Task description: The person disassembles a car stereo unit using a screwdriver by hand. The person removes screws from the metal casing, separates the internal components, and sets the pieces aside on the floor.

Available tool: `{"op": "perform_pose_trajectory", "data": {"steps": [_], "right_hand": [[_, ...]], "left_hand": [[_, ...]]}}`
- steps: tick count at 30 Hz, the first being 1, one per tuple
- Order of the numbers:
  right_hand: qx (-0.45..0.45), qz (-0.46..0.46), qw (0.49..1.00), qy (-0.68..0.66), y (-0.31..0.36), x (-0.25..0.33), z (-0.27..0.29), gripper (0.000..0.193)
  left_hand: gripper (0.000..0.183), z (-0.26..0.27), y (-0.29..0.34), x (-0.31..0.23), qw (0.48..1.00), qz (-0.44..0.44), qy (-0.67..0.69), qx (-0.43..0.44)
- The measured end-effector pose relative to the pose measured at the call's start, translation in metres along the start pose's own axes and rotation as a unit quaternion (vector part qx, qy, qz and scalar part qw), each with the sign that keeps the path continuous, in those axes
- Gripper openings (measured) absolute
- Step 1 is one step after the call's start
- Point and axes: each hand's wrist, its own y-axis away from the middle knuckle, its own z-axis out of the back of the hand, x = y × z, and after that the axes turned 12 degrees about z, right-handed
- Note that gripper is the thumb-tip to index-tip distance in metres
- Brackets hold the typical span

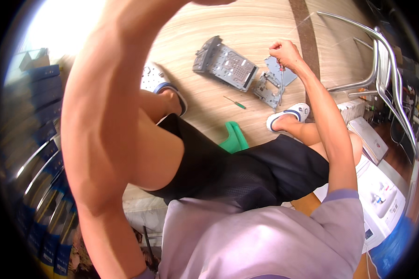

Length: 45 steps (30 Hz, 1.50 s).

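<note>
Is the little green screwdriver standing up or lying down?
Lying down: the green screwdriver shows its whole length, stretched out along the floor.

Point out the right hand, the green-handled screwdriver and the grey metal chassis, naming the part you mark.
Right hand (286, 52), head view: back of the hand.
Green-handled screwdriver (238, 104), head view: handle, near the shaft.
Grey metal chassis (230, 64), head view: perforated flat panel.

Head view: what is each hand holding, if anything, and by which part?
Right hand: a screwdriver, by its handle. Left hand: mostly cut off by the top edge; cannot tell.
</note>
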Motion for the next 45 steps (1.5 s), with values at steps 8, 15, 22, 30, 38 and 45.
{"op": "perform_pose_trajectory", "data": {"steps": [8, 15, 22, 30, 38, 45], "right_hand": [[-0.152, -0.247, 0.939, -0.185, 0.021, -0.17, -0.007, 0.008], [-0.197, -0.273, 0.907, -0.255, 0.025, -0.221, -0.032, 0.023], [-0.197, -0.262, 0.904, -0.273, 0.014, -0.249, -0.035, 0.024], [-0.096, -0.243, 0.941, -0.215, 0.019, -0.208, -0.019, 0.015], [0.0, -0.042, 0.995, -0.092, 0.012, -0.06, 0.017, 0.021], [-0.055, 0.104, 0.992, 0.035, 0.045, 0.018, 0.079, 0.026]], "left_hand": [[0.032, 0.022, 0.011, -0.035, 0.99, 0.077, -0.022, 0.117], [0.037, 0.02, -0.002, -0.072, 0.985, 0.078, -0.013, 0.154], [0.041, 0.01, -0.007, -0.085, 0.993, 0.057, -0.032, 0.095], [0.037, -0.007, -0.021, -0.06, 0.993, 0.05, -0.046, 0.099], [0.033, -0.113, -0.042, -0.018, 0.992, -0.098, -0.029, -0.068], [0.046, -0.273, -0.021, -0.021, 0.852, 0.075, 0.36, 0.373]]}}
